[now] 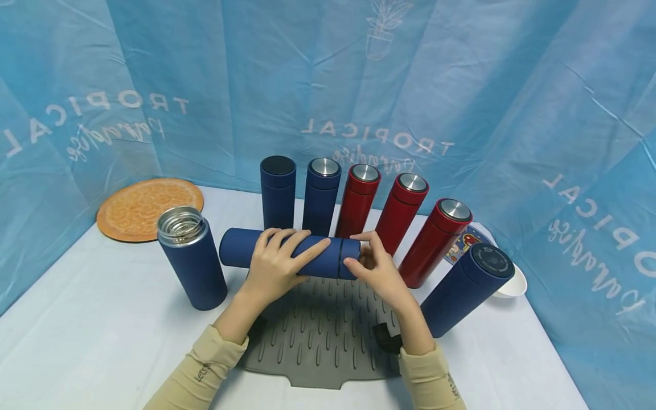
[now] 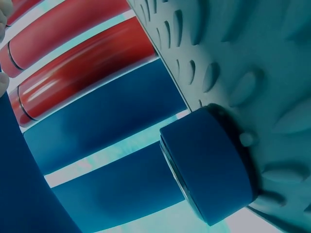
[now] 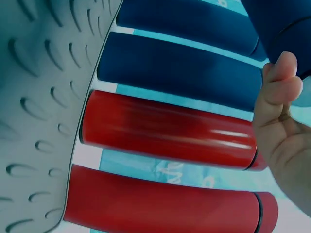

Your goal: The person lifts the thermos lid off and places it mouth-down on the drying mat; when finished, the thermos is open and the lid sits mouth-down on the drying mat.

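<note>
Both hands hold a blue thermos flask sideways above the ribbed grey mat. My left hand grips its body from above, fingers spread over the front. At the right end, my right hand pinches the lid between thumb and fingers; a dark seam runs between lid and body. That grip also shows in the right wrist view, where the right hand touches the flask. An uncapped blue flask with a steel threaded neck stands to the left. A loose blue lid sits on the mat.
Behind the mat stand two blue flasks and three red flasks. Another blue flask stands at the right, near a white dish and a patterned item. An orange round mat lies at the back left.
</note>
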A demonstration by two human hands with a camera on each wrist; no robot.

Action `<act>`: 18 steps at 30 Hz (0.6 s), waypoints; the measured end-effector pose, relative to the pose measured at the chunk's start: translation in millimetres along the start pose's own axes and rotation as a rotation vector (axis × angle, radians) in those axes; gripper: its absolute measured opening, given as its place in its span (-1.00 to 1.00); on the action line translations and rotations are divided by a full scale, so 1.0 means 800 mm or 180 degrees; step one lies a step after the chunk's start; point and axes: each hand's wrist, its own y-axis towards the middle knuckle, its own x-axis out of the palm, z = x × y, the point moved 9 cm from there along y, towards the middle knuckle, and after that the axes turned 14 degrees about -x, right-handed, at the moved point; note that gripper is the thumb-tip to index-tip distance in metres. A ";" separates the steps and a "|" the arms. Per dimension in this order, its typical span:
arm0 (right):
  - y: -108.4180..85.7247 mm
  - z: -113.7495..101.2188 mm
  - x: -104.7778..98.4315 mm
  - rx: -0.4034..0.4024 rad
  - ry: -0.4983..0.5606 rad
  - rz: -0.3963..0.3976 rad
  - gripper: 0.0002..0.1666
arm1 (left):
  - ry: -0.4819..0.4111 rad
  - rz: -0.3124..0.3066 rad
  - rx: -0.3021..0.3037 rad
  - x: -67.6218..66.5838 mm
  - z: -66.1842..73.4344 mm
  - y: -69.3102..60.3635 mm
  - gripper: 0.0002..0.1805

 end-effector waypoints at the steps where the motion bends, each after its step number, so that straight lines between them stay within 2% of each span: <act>1: 0.000 -0.001 0.000 -0.0034 -0.0029 -0.0013 -0.49 | -0.0003 -0.0006 -0.0003 0.000 0.000 0.000 0.01; 9: 0.000 0.000 -0.003 -0.0246 -0.0301 -0.0150 -0.42 | -0.0001 -0.0036 0.0030 -0.003 0.002 0.002 0.00; 13: -0.001 -0.001 -0.003 -0.0453 -0.0474 -0.0232 -0.39 | 0.0001 -0.0046 0.0043 -0.002 0.002 0.002 0.01; 18: -0.003 -0.005 -0.005 -0.0604 -0.0663 -0.0318 -0.38 | -0.0014 -0.0129 0.0060 0.001 0.004 0.000 0.02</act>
